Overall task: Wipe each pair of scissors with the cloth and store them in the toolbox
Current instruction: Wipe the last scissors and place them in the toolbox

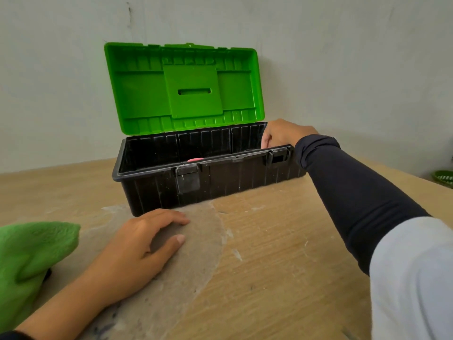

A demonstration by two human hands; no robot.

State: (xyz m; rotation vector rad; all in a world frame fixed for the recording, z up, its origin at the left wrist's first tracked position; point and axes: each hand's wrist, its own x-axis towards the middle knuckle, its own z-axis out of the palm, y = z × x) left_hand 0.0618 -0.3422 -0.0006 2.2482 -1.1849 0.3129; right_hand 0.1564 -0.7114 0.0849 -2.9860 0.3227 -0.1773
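We found the toolbox standing open on the wooden table, its green lid tipped back toward the wall. Our right hand reached over the right end of the box and dipped inside the rim; its fingers were hidden behind the wall of the box, so we could not tell whether they held anything or had let go. Our left hand rested on the table in front of the box, fingers loosely curved and gripping nothing. The green cloth lay at the left edge, just beside that forearm, with something dark under its fold that we could not identify.

A pink sliver showed above the front rim (probably a scissors handle, though too little of it was visible to be sure). No scissors lay out on the table, so we judged the storing nearly done, with perhaps only closing the lid left.
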